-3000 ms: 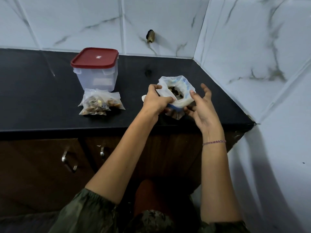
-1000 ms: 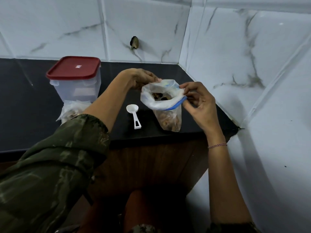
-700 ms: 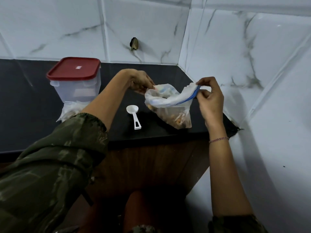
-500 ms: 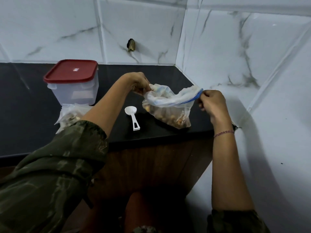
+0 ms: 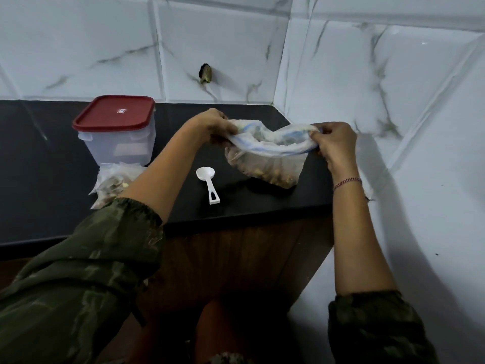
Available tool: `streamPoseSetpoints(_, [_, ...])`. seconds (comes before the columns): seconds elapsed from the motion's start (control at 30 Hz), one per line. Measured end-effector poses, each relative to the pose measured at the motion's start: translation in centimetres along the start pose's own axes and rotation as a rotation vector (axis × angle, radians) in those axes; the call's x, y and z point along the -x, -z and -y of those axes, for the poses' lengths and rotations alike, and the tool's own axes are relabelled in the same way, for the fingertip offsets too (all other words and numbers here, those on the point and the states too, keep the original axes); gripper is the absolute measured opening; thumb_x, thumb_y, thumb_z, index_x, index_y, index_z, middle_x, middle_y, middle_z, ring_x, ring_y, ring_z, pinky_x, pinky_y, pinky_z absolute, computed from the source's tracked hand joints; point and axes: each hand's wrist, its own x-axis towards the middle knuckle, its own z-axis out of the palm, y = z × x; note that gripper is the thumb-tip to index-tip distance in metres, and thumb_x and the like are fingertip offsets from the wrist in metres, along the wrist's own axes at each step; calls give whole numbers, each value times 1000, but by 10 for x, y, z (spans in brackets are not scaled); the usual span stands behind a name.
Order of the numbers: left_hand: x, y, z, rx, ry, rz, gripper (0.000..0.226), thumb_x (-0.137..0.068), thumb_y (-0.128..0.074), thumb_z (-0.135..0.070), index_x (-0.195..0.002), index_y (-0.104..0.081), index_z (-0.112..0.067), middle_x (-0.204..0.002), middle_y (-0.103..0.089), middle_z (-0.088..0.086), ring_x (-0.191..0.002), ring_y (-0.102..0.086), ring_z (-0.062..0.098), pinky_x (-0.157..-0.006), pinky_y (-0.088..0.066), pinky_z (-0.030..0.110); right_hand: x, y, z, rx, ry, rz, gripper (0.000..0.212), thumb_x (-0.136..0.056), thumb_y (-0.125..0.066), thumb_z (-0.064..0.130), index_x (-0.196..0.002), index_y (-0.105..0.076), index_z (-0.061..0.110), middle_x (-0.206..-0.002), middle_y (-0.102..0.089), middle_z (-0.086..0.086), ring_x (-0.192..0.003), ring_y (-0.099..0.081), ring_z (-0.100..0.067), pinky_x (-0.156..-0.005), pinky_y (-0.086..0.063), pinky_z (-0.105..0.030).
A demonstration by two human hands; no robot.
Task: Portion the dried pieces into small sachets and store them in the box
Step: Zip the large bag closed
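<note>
A clear zip bag (image 5: 265, 164) with a blue strip along its mouth holds brown dried pieces and sits on the black counter (image 5: 249, 203) near the corner. My left hand (image 5: 214, 126) pinches the left end of the bag's mouth. My right hand (image 5: 332, 141) pinches the right end, and the mouth is stretched flat between them. A white plastic scoop (image 5: 208, 183) lies on the counter in front of the bag. A pile of small filled sachets (image 5: 112, 181) lies left of my left forearm. Behind it stands a clear box with a shut red lid (image 5: 114, 114).
White marble tiles form the back wall and the right wall, meeting in a corner behind the bag. A small dark fitting (image 5: 206, 73) sticks out of the back wall. Brown wooden cabinet fronts (image 5: 236, 258) run under the counter edge.
The bag stood upright with its mouth open a second ago. My two hands have pulled its ends apart sideways, so the mouth is now drawn flat and the bag leans over.
</note>
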Motion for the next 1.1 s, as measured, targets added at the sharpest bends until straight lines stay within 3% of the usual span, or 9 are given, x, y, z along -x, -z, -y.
streamPoseSetpoints(0.1, [9,12,-7,297,100,185,27,-92,-61,-31,-103,-56,-7,-90,-65,10,-68,-70,19,-55,-59,30,-8,6,11,181,99,18,26,-79,-59,1,-100,-73,8,-95,-72,-9,-87,-66,-22,-82,-56,-34])
streamPoseSetpoints(0.27, [16,25,-7,473,131,254,14,-98,-45,-21,-100,-53,-9,-88,-67,11,-69,-71,21,-62,-61,32,-13,13,32,-459,-167,394,15,-87,-60,4,-99,-68,9,-83,-64,-3,-72,-61,-11,-62,-53,-19])
streamPoseSetpoints(0.4, [15,34,-1,645,101,294,17,-99,-43,-12,-95,-59,-6,-91,-67,10,-75,-71,19,-70,-60,30,-24,21,26,-889,-407,408,4,-79,-69,14,-83,-68,11,-78,-65,-4,-66,-61,-13,-66,-50,-21])
streamPoseSetpoints(0.6, [17,30,1,656,42,264,4,-92,-58,-12,-92,-60,-9,-92,-63,6,-79,-66,14,-67,-59,24,-29,16,15,-918,-475,331,15,-89,-57,1,-94,-62,15,-77,-63,-2,-64,-61,-9,-53,-50,-15])
streamPoseSetpoints(0.7, [16,28,0,547,57,193,12,-86,-65,-6,-90,-59,-15,-84,-57,1,-73,-55,8,-59,-57,21,-31,20,16,-734,-337,302,21,-88,-55,-7,-90,-59,13,-79,-62,-5,-66,-61,-9,-52,-50,-14])
streamPoseSetpoints(0.83, [13,25,-6,283,0,-24,39,-83,-65,5,-115,-56,-15,-78,-56,3,-62,-49,11,-52,-49,21,-34,25,24,-278,-133,302,25,-81,-62,-10,-79,-59,15,-74,-57,-4,-60,-59,-9,-52,-54,-17])
streamPoseSetpoints(0.93, [14,20,-13,-5,-89,-125,38,-82,-62,8,-112,-62,-16,-76,-56,6,-54,-46,12,-40,-44,17,-41,26,29,80,48,221,25,-75,-63,-12,-79,-61,14,-68,-52,1,-55,-56,-13,-50,-55,-19])
streamPoseSetpoints(1.0, [15,19,-17,-253,-167,-177,40,-80,-65,6,-113,-61,-17,-87,-60,9,-59,-53,16,-46,-47,21,-46,24,32,342,204,142,28,-69,-61,-9,-78,-64,18,-66,-53,3,-54,-56,-16,-57,-54,-26])
streamPoseSetpoints(1.1, [16,15,-24,-731,-290,-379,42,-81,-59,3,-120,-60,-13,-124,-55,12,-102,-59,29,-79,-50,32,-48,18,43,581,335,68,34,-68,-55,-10,-80,-65,20,-79,-56,0,-71,-55,-22,-67,-50,-32])
